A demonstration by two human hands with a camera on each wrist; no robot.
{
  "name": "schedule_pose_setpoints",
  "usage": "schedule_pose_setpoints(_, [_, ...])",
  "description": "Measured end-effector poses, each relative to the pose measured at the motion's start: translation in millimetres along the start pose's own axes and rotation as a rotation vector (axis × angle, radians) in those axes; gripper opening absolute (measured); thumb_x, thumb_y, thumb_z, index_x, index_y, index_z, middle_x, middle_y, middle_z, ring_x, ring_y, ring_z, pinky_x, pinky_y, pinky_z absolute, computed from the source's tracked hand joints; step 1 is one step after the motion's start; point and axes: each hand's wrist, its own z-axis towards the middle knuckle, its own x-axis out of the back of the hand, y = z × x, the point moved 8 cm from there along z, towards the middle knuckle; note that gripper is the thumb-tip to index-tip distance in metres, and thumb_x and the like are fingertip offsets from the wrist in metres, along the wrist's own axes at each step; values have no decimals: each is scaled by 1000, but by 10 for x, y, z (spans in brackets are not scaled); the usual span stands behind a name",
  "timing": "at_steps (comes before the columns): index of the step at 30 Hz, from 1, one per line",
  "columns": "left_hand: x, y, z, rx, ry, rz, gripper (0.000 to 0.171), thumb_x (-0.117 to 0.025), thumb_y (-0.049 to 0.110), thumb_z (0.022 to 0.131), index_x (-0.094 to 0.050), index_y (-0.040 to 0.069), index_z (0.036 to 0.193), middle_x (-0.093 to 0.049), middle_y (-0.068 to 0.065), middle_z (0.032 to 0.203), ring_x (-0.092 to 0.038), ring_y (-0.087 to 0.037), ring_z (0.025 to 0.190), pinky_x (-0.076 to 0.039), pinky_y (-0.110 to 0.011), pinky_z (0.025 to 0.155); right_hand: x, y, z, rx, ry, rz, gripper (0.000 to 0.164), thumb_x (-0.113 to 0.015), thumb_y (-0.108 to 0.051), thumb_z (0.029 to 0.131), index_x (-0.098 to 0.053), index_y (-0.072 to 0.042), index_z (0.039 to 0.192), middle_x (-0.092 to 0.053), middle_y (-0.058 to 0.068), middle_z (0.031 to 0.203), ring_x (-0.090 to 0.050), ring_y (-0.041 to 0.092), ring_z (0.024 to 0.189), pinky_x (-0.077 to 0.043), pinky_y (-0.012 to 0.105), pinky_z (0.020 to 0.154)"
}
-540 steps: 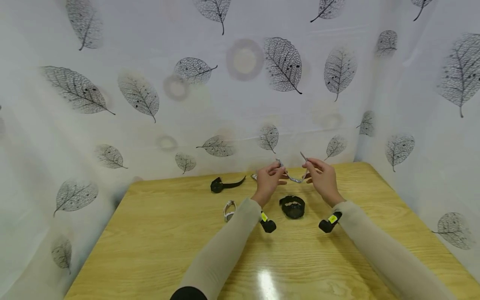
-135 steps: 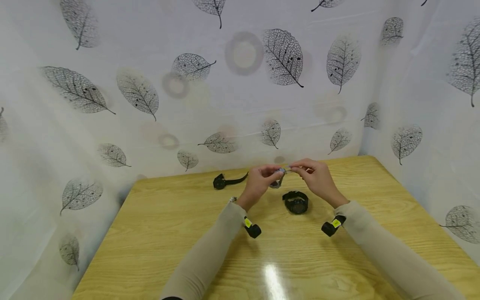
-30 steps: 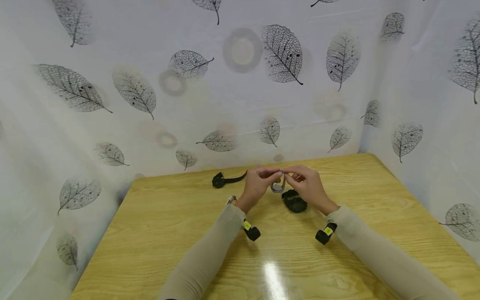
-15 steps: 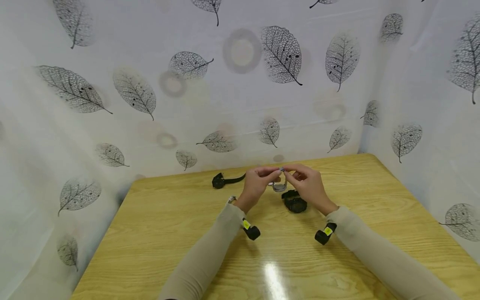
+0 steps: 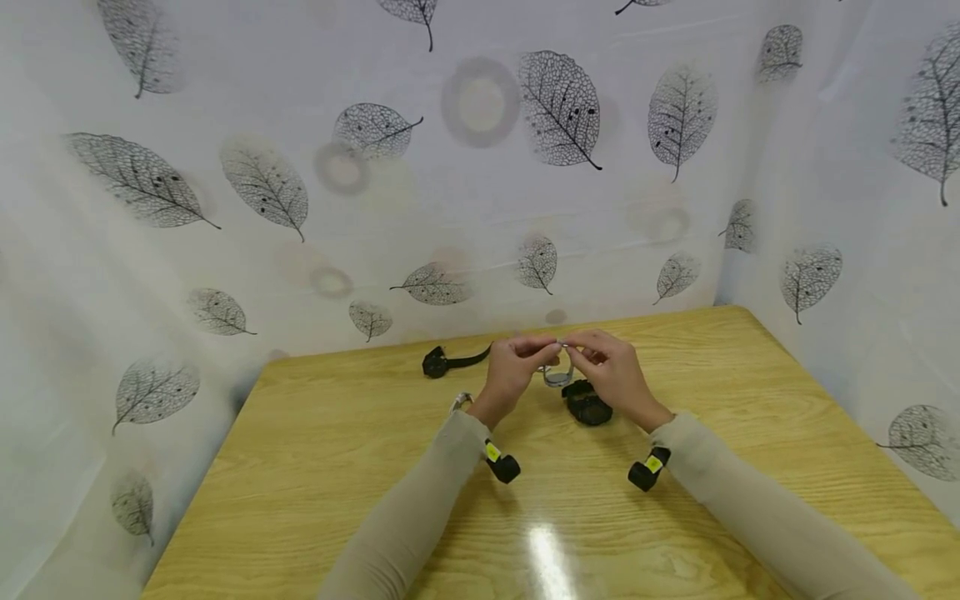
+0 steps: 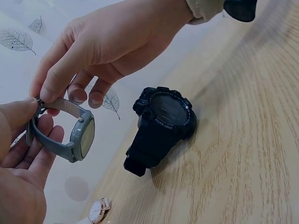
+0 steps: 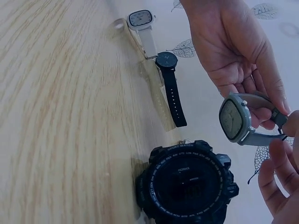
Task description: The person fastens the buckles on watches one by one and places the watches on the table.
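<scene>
A grey wristwatch with a squarish case (image 6: 83, 136) hangs above the table, its strap bent into a loop with the case at the bottom. My left hand (image 5: 510, 375) pinches the strap near the buckle between thumb and forefinger. Facing it, my right hand (image 5: 618, 379) pinches the strap at the same spot, fingertips almost touching the left ones. The fingers partly cover the buckle, so I cannot tell whether it is fastened. Just below and toward me, a chunky black sport watch (image 7: 187, 184) lies on the table, close to the right hand.
On the wooden table (image 5: 322, 467), a black watch with its strap stretched out (image 5: 435, 362) lies at the back left. A white watch (image 7: 141, 18) is partly behind the left wrist. A rose-gold watch (image 6: 97, 211) lies farther back. A leaf-print curtain (image 5: 480, 208) hangs behind.
Earlier the grey watch's strap ends were held wide apart; they came together and now meet in a loop. Over the last second only small finger movements show, and the watch shifts slightly.
</scene>
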Motion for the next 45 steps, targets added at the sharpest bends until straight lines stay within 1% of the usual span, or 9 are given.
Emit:
schedule_pose_setpoints(9, [2, 6, 11, 6, -1, -8, 24, -79, 22, 93, -80, 6, 111, -77, -15, 100, -75, -20, 83, -61, -47, 87, 17, -9, 27, -7, -4, 1, 17, -70, -8, 99, -78, -11, 114, -74, 4, 105, -64, 12, 74, -56, 24, 66])
schedule_pose_setpoints(12, [2, -8, 26, 7, -11, -12, 25, -78, 21, 94, -79, 5, 113, -76, -20, 102, -75, -23, 83, -62, -39, 83, 11, 23, 41, -29, -13, 35, 18, -70, -9, 99, -78, -10, 115, -74, 7, 103, -67, 21, 71, -57, 24, 62])
schedule_pose_setpoints(16, [-5, -13, 26, 6, -66, -17, 35, -76, 17, 96, -71, 7, 129, -75, -19, 106, -74, -34, 90, -63, -38, 82, 12, 92, 83, -95, -46, 94, 19, -69, -13, 101, -77, -8, 117, -75, 12, 100, -70, 33, 70, -58, 26, 58])
schedule_pose_setpoints(21, [-30, 16, -26, -49, -150, 48, 48, -71, 8, 98, -59, 12, 144, -73, -23, 112, -74, -34, 92, -64, -41, 79, 87, 166, 161, -179, -72, 87, 22, -68, -19, 102, -77, -9, 120, -75, 10, 105, -70, 29, 79, -58, 26, 62])
schedule_pose_setpoints(25, [-81, 51, -84, -121, -205, 105, 47, -68, 4, 99, -57, 6, 145, -70, -28, 116, -73, -40, 95, -63, -46, 80, 153, 164, 202, -194, -79, 86, 23, -69, -18, 101, -76, -6, 120, -75, 12, 104, -69, 30, 80, -57, 28, 60])
schedule_pose_setpoints(29, [-109, 78, -112, -165, -213, 120, 40, -67, 5, 100, -61, 4, 139, -71, -25, 114, -71, -44, 95, -63, -49, 81, 154, 169, 214, -215, -105, 95, 26, -69, -23, 101, -76, -8, 121, -76, 12, 105, -69, 32, 80, -58, 30, 62])
schedule_pose_setpoints(32, [-102, 58, -113, -168, -195, 123, 34, -68, 6, 100, -66, 4, 134, -72, -22, 113, -72, -39, 93, -63, -44, 80, 134, 184, 212, -232, -120, 93, 26, -69, -25, 101, -77, -11, 121, -76, 11, 105, -70, 33, 81, -58, 30, 63])
schedule_pose_setpoints(40, [-87, -7, -111, -66, -167, 49, 30, -68, 5, 99, -70, 3, 129, -73, -18, 112, -74, -30, 88, -62, -47, 84, 106, 224, 192, -234, -130, 97, 24, -69, -24, 102, -77, -12, 121, -76, 11, 105, -70, 36, 81, -59, 32, 63])
schedule_pose_setpoints(45, [-94, -30, -67, 7, -141, -74, 35, -68, 2, 99, -65, -3, 133, -72, -15, 107, -73, -19, 86, -63, -42, 84, 94, 283, 170, -230, -165, 143, 33, -64, -23, 104, -68, -11, 135, -74, 14, 109, -71, 31, 77, -62, 45, 67])
